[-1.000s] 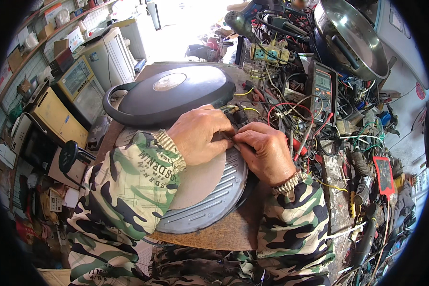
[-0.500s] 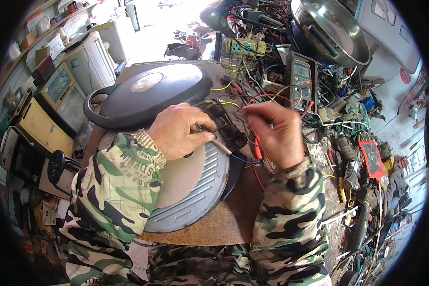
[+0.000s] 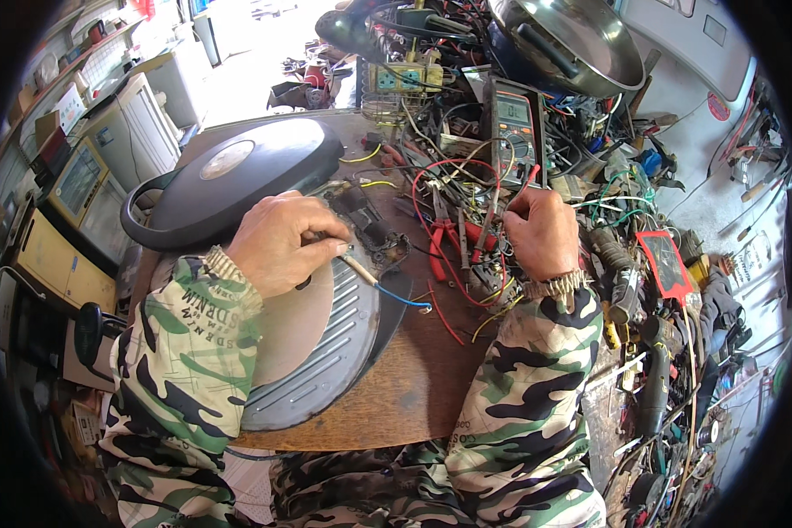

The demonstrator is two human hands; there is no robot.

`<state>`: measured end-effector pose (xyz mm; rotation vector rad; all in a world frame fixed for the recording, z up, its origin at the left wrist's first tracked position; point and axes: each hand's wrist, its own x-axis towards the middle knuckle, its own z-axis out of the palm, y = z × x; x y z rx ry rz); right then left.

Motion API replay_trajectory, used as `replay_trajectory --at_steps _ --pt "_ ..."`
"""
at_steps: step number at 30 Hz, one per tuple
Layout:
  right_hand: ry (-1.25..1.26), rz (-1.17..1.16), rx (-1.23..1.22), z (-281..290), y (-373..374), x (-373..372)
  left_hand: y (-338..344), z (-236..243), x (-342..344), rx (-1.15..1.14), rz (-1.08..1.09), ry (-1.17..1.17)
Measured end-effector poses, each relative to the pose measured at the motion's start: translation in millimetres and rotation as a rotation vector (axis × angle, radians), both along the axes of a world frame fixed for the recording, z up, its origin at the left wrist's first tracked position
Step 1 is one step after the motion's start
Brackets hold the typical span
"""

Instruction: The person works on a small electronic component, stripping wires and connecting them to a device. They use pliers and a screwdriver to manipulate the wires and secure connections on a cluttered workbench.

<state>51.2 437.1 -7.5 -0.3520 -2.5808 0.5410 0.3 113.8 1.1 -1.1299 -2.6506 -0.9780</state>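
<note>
My left hand [image 3: 282,245] is closed in a pinch over a round ribbed metal plate [image 3: 326,374]. Between its thumb and finger is the end of a blue wire [image 3: 400,297] in a pale sleeve, with the wire's bare tip pointing right. A beige disc [image 3: 295,339] covers part of the ribbed plate. Just beyond lies an opened black plastic part [image 3: 370,220]. My right hand [image 3: 544,236] is at the cluttered side of the table, below a multimeter [image 3: 517,132]. Its fingers are curled closed, and what they hold, if anything, is hidden. Red-handled pliers [image 3: 444,236] lie to its left.
A large black lid [image 3: 268,189] with a handle loop rests at the back left. Tangled wires, a red test lead [image 3: 416,189] and tools crowd the right side. A steel pan [image 3: 581,44] stands at the back right. Old cabinets [image 3: 66,251] line the left.
My right hand has moved right, away from the black part and over to the tools beside the multimeter. My left hand keeps its pinch on the sleeved wire. The view has shifted.
</note>
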Motion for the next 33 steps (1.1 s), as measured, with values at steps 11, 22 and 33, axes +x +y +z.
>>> replay_trajectory --at_steps 11,22,33 --pt "-0.368 0.098 0.154 -21 7 -15 -1 -2 -3 -0.023 -0.021 -0.025" --pt "-0.144 0.018 -0.164 -4 20 -5 -1 9 3 -0.042 0.0 -0.114" --pt "0.911 0.134 -0.588 14 -22 4 -5 10 -6 -0.133 -0.076 -0.068"
